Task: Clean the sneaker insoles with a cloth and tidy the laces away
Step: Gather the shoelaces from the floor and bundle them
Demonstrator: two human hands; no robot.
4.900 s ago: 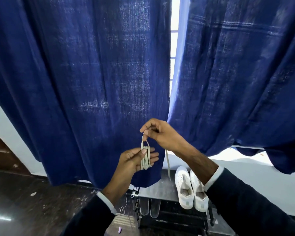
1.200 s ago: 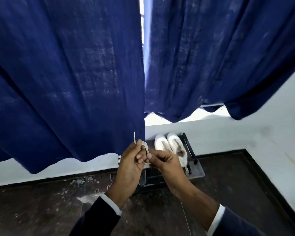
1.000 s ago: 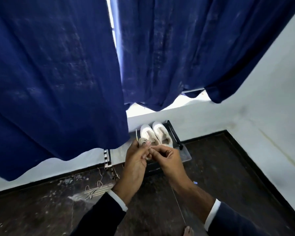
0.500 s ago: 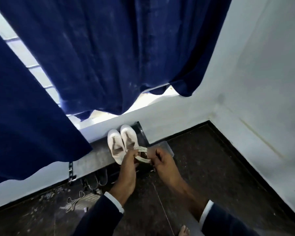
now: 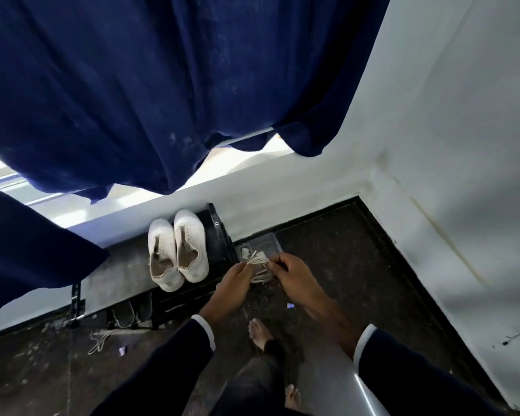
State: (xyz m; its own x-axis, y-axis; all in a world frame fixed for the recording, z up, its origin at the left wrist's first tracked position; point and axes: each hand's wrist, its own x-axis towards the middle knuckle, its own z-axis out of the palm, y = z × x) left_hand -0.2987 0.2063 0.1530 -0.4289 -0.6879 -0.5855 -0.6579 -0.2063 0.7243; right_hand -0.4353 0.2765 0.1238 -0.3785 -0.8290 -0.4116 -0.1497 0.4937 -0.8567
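On the floor at far left lies a loose lace (image 5: 100, 340). White sneakers (image 5: 177, 249) sit on a low rack (image 5: 219, 235). Just right, your left hand (image 5: 233, 280) and right hand (image 5: 285, 273) each pinch one coiled lace bundle (image 5: 257, 261) between them, above a clear box (image 5: 261, 246). You seem to be tidying laces; next, lower the bundle in without uncoiling it.

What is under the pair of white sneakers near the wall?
The pair of white sneakers stands on a dark rack's top shelf. Below, dark insole-shaped pieces lean on a lower level. The shelf hides the rest.
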